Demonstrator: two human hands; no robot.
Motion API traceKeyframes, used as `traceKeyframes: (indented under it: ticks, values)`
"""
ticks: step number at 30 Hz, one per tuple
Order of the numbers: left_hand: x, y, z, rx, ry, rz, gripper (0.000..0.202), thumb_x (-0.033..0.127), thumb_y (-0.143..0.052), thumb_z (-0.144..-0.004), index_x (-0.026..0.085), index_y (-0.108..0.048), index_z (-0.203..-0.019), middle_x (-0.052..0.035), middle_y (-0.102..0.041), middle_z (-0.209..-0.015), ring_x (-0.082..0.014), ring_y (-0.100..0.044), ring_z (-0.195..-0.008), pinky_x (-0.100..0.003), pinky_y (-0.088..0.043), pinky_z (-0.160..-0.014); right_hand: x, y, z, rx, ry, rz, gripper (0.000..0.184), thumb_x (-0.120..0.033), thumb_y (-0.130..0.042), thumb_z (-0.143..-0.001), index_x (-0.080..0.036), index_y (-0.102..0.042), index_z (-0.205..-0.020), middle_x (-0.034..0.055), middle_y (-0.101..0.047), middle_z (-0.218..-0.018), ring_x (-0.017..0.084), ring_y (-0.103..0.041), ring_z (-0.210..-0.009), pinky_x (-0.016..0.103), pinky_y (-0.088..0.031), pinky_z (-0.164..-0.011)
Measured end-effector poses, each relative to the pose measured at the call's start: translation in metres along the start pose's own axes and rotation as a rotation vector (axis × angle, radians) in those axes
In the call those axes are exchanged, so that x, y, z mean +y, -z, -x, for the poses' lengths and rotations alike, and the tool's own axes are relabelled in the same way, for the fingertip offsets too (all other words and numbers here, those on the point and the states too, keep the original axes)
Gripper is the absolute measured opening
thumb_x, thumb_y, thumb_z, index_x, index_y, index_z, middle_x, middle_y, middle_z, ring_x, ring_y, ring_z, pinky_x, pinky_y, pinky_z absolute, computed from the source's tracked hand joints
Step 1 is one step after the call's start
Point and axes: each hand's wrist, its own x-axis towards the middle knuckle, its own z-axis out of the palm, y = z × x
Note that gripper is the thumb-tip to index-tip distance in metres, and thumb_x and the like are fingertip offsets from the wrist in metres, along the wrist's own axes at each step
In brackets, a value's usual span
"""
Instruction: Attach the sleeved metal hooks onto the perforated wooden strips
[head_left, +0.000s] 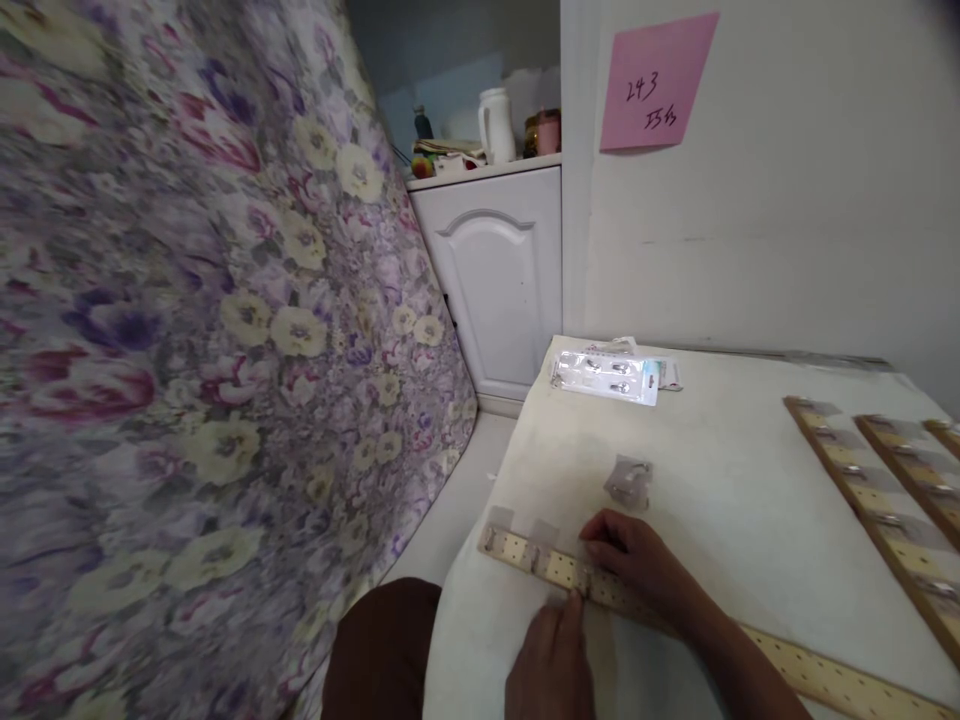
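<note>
A long pale wooden strip [847, 682] with rows of small holes crosses the near part of the table. Near its left end sit clear plastic pieces with small metal hooks [534, 556], their flat tabs sticking out past the far edge. My left hand [551, 660] comes from below, its fingers closed and fingertips pressed on the strip's near edge at a third hook piece. Over the strip, my right hand [634, 555] has its fingers curled in a pinch beside the same piece. Whatever lies between those fingertips is too small to make out.
A small stack of clear pieces [630, 482] lies beyond my right hand. Blister packs [607, 377] rest at the table's far edge. Several hook-covered strips [855, 480] lie at right. A flowered curtain [225, 350] hangs at left; a white cabinet [499, 280] stands behind.
</note>
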Motion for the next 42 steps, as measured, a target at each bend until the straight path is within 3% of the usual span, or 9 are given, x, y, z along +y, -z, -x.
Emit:
traceKeyframes:
  ticks: [4, 14, 27, 42]
  values:
    - [0.0, -0.0005, -0.0005, -0.027, 0.011, -0.02, 0.055, 0.005, -0.036, -0.081, 0.02, -0.052, -0.131, -0.0098, -0.068, -0.103, -0.021, -0.066, -0.092, -0.029, -0.056, -0.078, -0.0007, 0.0005, 0.0001, 0.004, -0.005, 0.002, 0.006, -0.017, -0.054, -0.073, -0.019, -0.059, -0.074, -0.0016, -0.057, -0.067, 0.014, -0.051, -0.066, 0.025, -0.038, -0.062]
    - [-0.0009, -0.0064, 0.0019, 0.062, -0.033, -0.028, 0.054, 0.003, -0.037, -0.081, 0.019, -0.053, -0.129, -0.0106, -0.067, -0.103, -0.0213, -0.065, -0.091, -0.03, -0.056, -0.077, 0.0001, -0.0005, 0.0005, 0.011, -0.009, 0.001, 0.004, -0.017, -0.054, -0.073, -0.018, -0.059, -0.074, -0.0019, -0.056, -0.067, 0.014, -0.05, -0.065, 0.025, -0.037, -0.061]
    - [0.0022, -0.0015, 0.0003, 0.018, -0.036, -0.11, 0.057, -0.001, -0.038, -0.079, 0.019, -0.053, -0.13, -0.0085, -0.068, -0.099, -0.0196, -0.065, -0.088, -0.027, -0.055, -0.075, -0.0009, 0.0, 0.0007, 0.006, -0.009, -0.011, 0.004, -0.019, -0.055, -0.074, -0.018, -0.059, -0.074, -0.0026, -0.054, -0.066, 0.014, -0.049, -0.064, 0.025, -0.037, -0.06]
    - [0.0033, -0.0028, 0.0008, 0.062, -0.044, -0.139, 0.058, -0.001, -0.038, -0.077, 0.019, -0.053, -0.129, -0.0082, -0.068, -0.098, -0.02, -0.064, -0.088, -0.027, -0.055, -0.075, 0.0002, -0.0005, 0.001, 0.02, -0.006, -0.014, 0.005, -0.018, -0.054, -0.074, -0.018, -0.059, -0.074, -0.0019, -0.055, -0.067, 0.014, -0.05, -0.065, 0.025, -0.038, -0.061]
